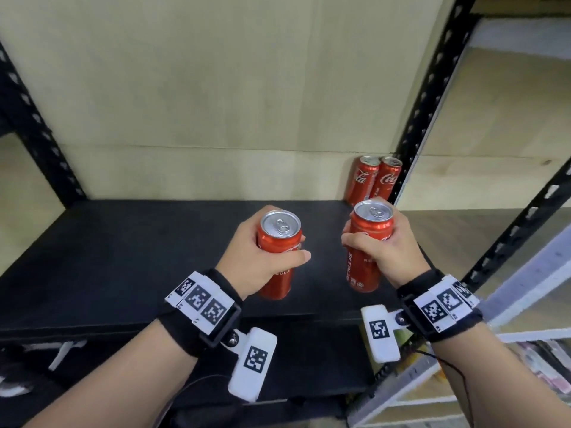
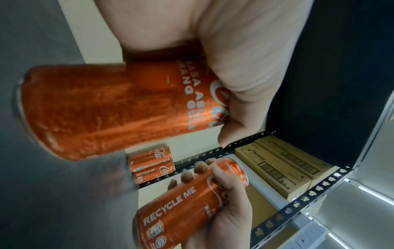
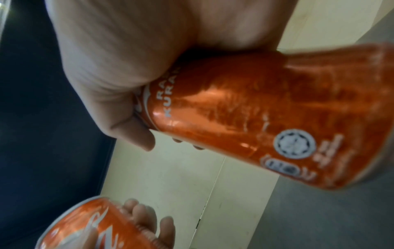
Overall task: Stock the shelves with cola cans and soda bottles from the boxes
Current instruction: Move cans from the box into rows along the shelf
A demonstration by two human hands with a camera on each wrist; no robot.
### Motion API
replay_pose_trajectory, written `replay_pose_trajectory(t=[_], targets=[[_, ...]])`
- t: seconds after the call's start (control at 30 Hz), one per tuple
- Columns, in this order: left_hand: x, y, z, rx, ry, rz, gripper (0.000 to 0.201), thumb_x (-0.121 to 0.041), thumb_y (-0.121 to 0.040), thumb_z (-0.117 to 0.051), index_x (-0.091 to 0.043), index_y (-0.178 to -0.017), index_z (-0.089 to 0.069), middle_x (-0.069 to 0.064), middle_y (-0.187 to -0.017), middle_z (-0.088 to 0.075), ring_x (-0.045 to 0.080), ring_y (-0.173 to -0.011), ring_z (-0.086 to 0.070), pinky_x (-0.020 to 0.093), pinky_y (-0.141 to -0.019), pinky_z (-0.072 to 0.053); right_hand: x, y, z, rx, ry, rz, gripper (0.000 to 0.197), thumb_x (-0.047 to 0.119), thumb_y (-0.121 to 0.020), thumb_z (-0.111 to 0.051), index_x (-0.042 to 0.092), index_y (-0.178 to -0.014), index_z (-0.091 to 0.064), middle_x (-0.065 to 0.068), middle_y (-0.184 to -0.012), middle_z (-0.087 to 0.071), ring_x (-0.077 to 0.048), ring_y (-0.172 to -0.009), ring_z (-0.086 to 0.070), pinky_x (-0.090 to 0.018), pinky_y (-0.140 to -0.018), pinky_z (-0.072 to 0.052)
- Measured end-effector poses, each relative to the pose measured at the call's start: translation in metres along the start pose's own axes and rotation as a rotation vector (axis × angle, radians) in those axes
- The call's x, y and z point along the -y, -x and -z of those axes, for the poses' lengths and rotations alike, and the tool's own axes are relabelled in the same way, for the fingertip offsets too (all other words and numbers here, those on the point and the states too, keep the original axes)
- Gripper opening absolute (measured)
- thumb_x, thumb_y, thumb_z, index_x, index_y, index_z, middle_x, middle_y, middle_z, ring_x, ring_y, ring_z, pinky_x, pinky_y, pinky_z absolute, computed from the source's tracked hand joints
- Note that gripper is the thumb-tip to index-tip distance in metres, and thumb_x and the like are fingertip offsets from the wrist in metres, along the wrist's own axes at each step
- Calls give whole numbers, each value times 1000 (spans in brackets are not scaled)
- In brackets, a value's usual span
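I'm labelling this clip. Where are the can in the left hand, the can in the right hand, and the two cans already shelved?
Left-hand can (image 1: 279,223): head view, silver lid.
Right-hand can (image 1: 373,211): head view, silver lid.
Shelved cans (image 1: 374,180): head view, where the pair meets.

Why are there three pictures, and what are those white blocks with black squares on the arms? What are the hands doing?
A person wears three cameras: one on the head, one on each wrist. Those white blocks are part of the wrist straps. The big picture comes from the head camera, looking down at a black shelf. The left hand holds one red cola can, and the right hand holds another can. Two more cans already stand at the shelf's back right corner. The other two pictures show the same held cans very close, from the wrists.
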State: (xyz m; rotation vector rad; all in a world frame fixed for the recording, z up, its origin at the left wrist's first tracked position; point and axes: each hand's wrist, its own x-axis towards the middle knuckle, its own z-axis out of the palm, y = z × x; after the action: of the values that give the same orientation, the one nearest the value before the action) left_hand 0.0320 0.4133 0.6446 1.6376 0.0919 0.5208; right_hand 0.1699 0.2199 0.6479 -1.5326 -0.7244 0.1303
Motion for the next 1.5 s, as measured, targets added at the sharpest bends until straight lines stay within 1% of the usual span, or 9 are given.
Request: replay_pose_trajectory(t=[0.3, 0.47, 0.6, 0.77, 0.97, 1.2, 1.33, 1.43, 1.5], targets=[[37, -45, -66, 18, -68, 61, 38, 0, -68, -85, -17, -93, -62, 12, -90, -72, 34, -89, -70, 50, -89, -57, -48, -26, 34, 19, -9, -2, 35, -3, -71, -82, 7, -97, -61, -13, -85, -70, -22, -80, -70, -30, -79, -56], [50, -53, -86, 25, -73, 85, 38, 4, -69, -85, -13, -94, -62, 14, -90, -70, 34, -88, -69, 42, -85, -57, -65, -23, 45, 56, -22, -26, 39, -14, -71, -80, 3, -98, -58, -21, -88, -67, -25, -83, -69, -31, -81, -56], [58, -54, -94, 8, -79, 96, 39, 6, -69, -85, -10, -96, -61, 13, -90, -71, 29, -86, -70, 35, -83, -57, -76, -21, 50, 68, -49, -40, 40, -14, -71, -81, 4, -99, -58, -19, -88, -68, -30, -85, -69, -37, -84, -57], [67, -50, -98, 28, -61, 88, 42, 1, -69, -88, -11, -98, -60, 15, -92, -70, 25, -85, -70, 38, -84, -58, -85, -13, 49, 52, -86, -12, 39, -3, -71, -83, 5, -100, -57, -17, -88, -68, -34, -85, -68, -44, -84, -57], [64, -49, -83, 132, -128, 130, 47, -10, -68, -93, -16, -104, -63, 7, -99, -72, 20, -94, -71, 31, -87, -56, -76, -5, 59, 121, -3, -73, 42, 2, -75, -87, 8, -107, -60, -11, -98, -70, -23, -96, -71, -29, -87, -55], [25, -60, -47, 295, -529, 10, 78, -32, -61, -96, -40, -128, -54, -19, -120, -64, 1, -116, -60, 24, -100, -47, -36, -7, 86, 227, 323, -33, 69, 25, -74, -90, 31, -131, -52, 13, -113, -68, -8, -111, -65, -24, -96, -52], [-1, -75, -31, 457, -796, -67, 82, -41, -61, -93, -48, -131, -50, -26, -125, -56, -5, -118, -53, 14, -94, -40, -9, -19, 98, 435, 578, -22, 84, 33, -73, -89, 41, -143, -44, 21, -124, -63, 2, -114, -61, -24, -98, -52], [-10, -86, -33, 582, -918, -81, 79, -37, -64, -92, -46, -132, -52, -27, -124, -51, -5, -114, -52, 9, -89, -40, 7, -29, 100, 560, 811, 14, 86, 30, -73, -87, 39, -147, -44, 27, -134, -53, 8, -120, -52, -13, -100, -44], [-11, -91, -39, 641, -1009, -103, 82, -36, -66, -92, -38, -138, -53, -22, -125, -51, -1, -115, -52, 18, -95, -44, 14, -36, 98, 617, 959, 43, 80, 30, -74, -85, 37, -145, -48, 20, -133, -54, 2, -119, -52, -19, -101, -45]])
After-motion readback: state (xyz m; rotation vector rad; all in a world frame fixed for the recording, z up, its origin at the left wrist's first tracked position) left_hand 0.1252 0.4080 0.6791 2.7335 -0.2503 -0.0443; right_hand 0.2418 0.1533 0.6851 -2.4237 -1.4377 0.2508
